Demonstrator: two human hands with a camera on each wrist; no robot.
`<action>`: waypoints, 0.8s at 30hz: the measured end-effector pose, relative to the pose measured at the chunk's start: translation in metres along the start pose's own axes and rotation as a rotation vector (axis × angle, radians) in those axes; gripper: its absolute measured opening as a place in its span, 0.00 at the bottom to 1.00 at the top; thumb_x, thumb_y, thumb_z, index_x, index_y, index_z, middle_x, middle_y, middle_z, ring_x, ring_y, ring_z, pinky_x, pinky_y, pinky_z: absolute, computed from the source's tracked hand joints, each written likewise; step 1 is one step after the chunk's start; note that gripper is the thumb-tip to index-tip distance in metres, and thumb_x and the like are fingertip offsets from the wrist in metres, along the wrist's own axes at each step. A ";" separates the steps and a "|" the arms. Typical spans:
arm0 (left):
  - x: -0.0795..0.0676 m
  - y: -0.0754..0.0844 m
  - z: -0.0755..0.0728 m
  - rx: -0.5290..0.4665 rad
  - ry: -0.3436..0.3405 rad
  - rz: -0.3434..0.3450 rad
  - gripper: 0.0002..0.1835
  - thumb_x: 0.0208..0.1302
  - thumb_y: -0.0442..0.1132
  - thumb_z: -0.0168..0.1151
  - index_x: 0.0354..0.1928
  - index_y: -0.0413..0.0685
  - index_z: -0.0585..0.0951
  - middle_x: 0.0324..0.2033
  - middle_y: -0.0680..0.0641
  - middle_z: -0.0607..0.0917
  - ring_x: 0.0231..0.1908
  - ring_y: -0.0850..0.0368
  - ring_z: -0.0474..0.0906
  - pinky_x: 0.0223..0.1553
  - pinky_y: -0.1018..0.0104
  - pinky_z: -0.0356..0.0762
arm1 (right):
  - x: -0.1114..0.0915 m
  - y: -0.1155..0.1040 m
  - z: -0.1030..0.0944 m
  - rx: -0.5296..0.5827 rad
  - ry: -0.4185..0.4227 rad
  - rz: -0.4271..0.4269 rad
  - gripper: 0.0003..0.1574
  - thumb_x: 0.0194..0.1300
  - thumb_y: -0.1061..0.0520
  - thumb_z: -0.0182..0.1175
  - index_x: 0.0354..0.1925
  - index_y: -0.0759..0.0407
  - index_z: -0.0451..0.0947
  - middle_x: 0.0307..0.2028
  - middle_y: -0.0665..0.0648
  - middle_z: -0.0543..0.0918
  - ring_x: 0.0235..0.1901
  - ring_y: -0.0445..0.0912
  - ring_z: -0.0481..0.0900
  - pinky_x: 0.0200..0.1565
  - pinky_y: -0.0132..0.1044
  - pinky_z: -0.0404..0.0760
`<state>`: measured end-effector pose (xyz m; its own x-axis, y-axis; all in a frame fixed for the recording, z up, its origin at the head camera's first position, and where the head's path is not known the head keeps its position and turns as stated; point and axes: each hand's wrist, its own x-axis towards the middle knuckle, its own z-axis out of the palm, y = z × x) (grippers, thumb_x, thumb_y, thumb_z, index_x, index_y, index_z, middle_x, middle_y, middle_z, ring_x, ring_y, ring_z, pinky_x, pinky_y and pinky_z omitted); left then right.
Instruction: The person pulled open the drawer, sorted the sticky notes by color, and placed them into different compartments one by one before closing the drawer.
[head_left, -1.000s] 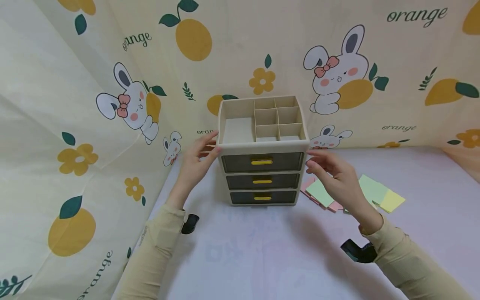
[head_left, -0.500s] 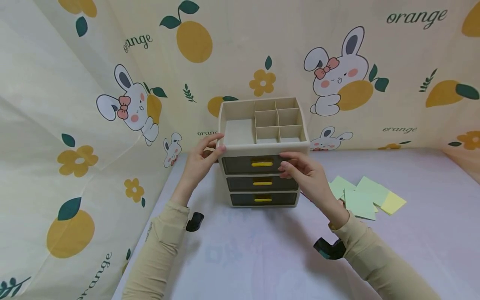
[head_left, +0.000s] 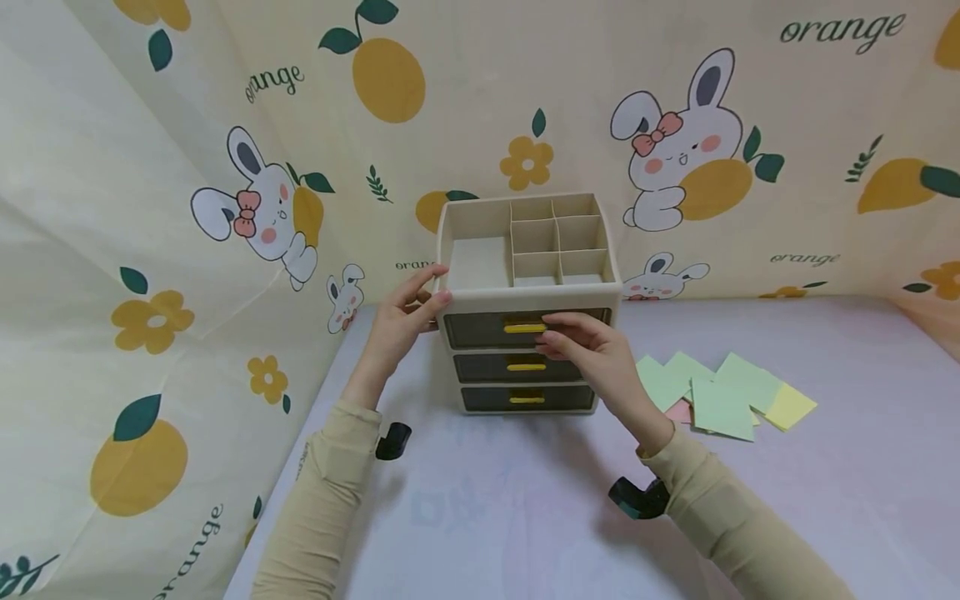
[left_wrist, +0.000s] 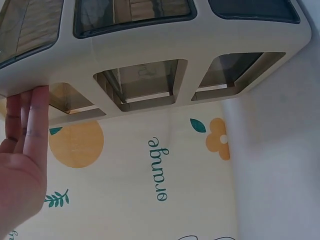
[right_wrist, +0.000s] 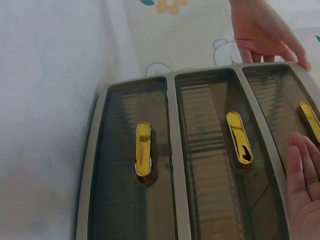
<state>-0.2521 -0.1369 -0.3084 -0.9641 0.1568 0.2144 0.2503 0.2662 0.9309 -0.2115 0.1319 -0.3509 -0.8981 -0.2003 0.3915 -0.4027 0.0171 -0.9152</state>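
Note:
In the head view a cream desktop organizer [head_left: 529,293] stands on the table, with an open divided top and three dark drawers with yellow handles. All three drawers are closed. My left hand [head_left: 401,329] rests on its left side, thumb at the front edge; the left wrist view shows straight fingers [left_wrist: 36,125] against the side wall. My right hand [head_left: 592,354] is at the top drawer, fingertips beside the right end of its yellow handle [head_left: 524,328]. In the right wrist view the fingers [right_wrist: 297,167] look straight, close to that handle, and no grip on it shows.
Several green, pink and yellow paper notes [head_left: 722,407] lie loosely on the white table [head_left: 495,508] to the right of the organizer. A printed cloth [head_left: 570,75] with rabbits and oranges hangs behind and to the left.
My right hand has moved left from beside the organizer's right side to the top drawer's handle, uncovering more notes. My left hand has shifted slightly right against the organizer's side.

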 end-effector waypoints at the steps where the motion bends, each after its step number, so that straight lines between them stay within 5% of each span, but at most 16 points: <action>1: 0.000 0.000 0.000 0.001 0.001 -0.004 0.22 0.63 0.49 0.59 0.60 0.66 0.72 0.34 0.48 0.72 0.35 0.55 0.75 0.43 0.59 0.81 | 0.000 0.000 0.001 0.014 0.000 0.004 0.21 0.64 0.57 0.58 0.53 0.66 0.74 0.36 0.43 0.86 0.37 0.39 0.85 0.41 0.33 0.82; 13: 0.001 0.002 -0.001 0.063 -0.045 0.024 0.20 0.66 0.51 0.54 0.60 0.69 0.71 0.35 0.44 0.73 0.39 0.50 0.78 0.44 0.53 0.80 | 0.004 0.000 0.010 0.092 0.080 0.043 0.20 0.63 0.58 0.59 0.49 0.71 0.75 0.33 0.45 0.86 0.35 0.39 0.85 0.41 0.33 0.83; 24: 0.002 0.005 -0.003 0.080 -0.069 0.006 0.21 0.67 0.52 0.50 0.62 0.72 0.69 0.39 0.42 0.73 0.40 0.49 0.78 0.46 0.49 0.79 | -0.001 -0.004 0.011 0.130 0.066 0.056 0.21 0.62 0.58 0.60 0.49 0.72 0.76 0.34 0.46 0.87 0.35 0.40 0.86 0.41 0.35 0.82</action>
<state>-0.2532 -0.1384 -0.3029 -0.9548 0.2232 0.1962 0.2648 0.3394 0.9026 -0.2072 0.1210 -0.3488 -0.9298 -0.1379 0.3413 -0.3295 -0.1010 -0.9387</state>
